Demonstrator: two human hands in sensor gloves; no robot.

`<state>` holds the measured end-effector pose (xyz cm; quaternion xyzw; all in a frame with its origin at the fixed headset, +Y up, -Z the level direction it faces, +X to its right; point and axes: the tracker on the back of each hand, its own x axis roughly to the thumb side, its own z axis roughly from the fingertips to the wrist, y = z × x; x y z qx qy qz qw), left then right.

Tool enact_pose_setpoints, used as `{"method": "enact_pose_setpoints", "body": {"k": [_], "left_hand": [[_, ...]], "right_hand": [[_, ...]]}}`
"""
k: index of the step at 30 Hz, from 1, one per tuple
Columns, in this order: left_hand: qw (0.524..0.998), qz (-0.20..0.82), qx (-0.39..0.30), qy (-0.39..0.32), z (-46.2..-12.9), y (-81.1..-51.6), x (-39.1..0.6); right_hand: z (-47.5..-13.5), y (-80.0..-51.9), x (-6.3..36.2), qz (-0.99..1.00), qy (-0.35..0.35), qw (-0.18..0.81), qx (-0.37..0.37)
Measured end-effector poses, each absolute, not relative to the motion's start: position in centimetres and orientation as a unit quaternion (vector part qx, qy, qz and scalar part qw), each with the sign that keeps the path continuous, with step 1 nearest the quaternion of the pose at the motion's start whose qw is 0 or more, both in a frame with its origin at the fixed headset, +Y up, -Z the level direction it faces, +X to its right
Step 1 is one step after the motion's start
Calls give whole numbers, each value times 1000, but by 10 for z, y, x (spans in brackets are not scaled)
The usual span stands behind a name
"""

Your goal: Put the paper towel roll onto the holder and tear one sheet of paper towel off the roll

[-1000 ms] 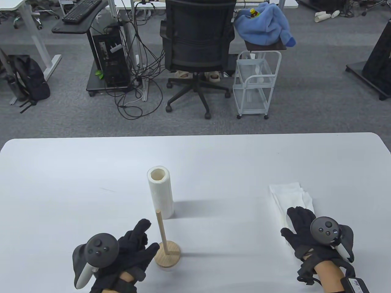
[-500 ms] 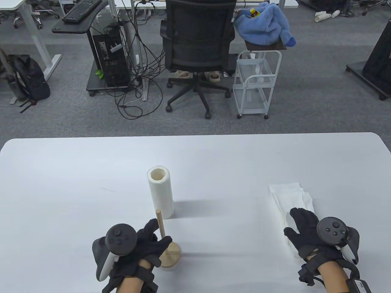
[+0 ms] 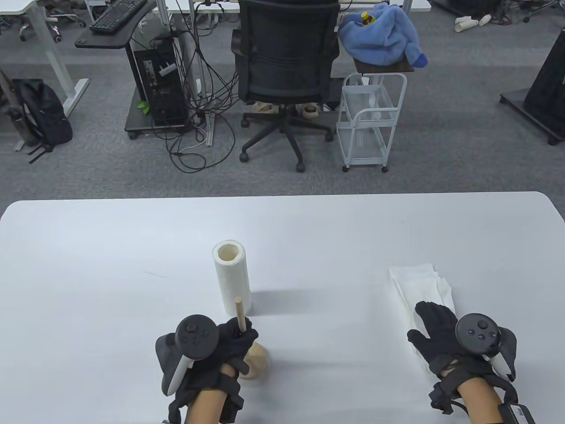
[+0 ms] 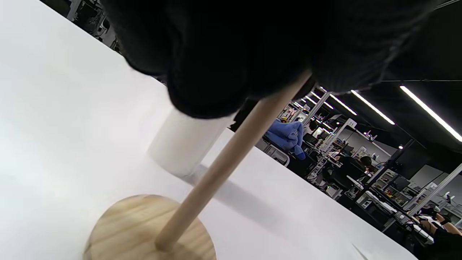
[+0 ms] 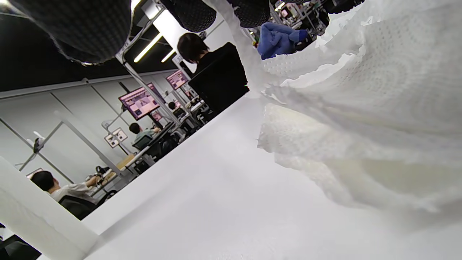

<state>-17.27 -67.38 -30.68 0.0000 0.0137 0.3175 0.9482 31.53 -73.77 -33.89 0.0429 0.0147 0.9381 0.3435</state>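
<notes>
The white paper towel roll (image 3: pixel 232 278) stands upright on the table, its cardboard core facing up; the left wrist view shows the roll (image 4: pixel 186 144) just behind the holder. My left hand (image 3: pixel 236 338) grips the rod of the wooden holder (image 3: pixel 256 360), and the holder leans a little to the right. Up close, the holder's rod (image 4: pixel 231 159) rises from the round base (image 4: pixel 144 231) into my curled fingers (image 4: pixel 216 54). My right hand (image 3: pixel 435 324) lies flat, fingers straight, on a pile of loose paper towel sheets (image 3: pixel 419 280), seen crumpled in the right wrist view (image 5: pixel 361 119).
The white table (image 3: pixel 309 229) stretches wide around the objects. Beyond its far edge stand an office chair (image 3: pixel 284 66), a white wire cart (image 3: pixel 368 123) and a stool with a blue cloth (image 3: pixel 382 33). People sit at desks in the background of the right wrist view.
My left hand moved right and closed around the holder's rod, shifting and tilting the holder slightly rightward. The right hand stayed on the sheets.
</notes>
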Motion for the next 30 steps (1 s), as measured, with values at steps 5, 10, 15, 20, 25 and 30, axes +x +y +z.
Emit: {"method": "enact_pose_setpoints", "body": {"k": [5,10,15,20,25,30], "left_hand": [[950,312,6,-1,-328,-660,-141],[950,311,4,-18,-349,-650,-104],[954,300,6,-29,-369,-648,-73],[954,298,3,-30,-387,-653,-49],[955,294,-3,-28,-399,-661,-34],[953,303,-11,-20,-407,-672,-27]], "right_hand": [[-339,-738,316,936,14,350,45],[-339,-738,315,935,16,352,47],[-340,-738,313,935,20,351,53],[-340,-739,311,934,26,351,58],[-341,-739,309,934,29,352,63],[-341,-738,308,932,27,356,65]]}}
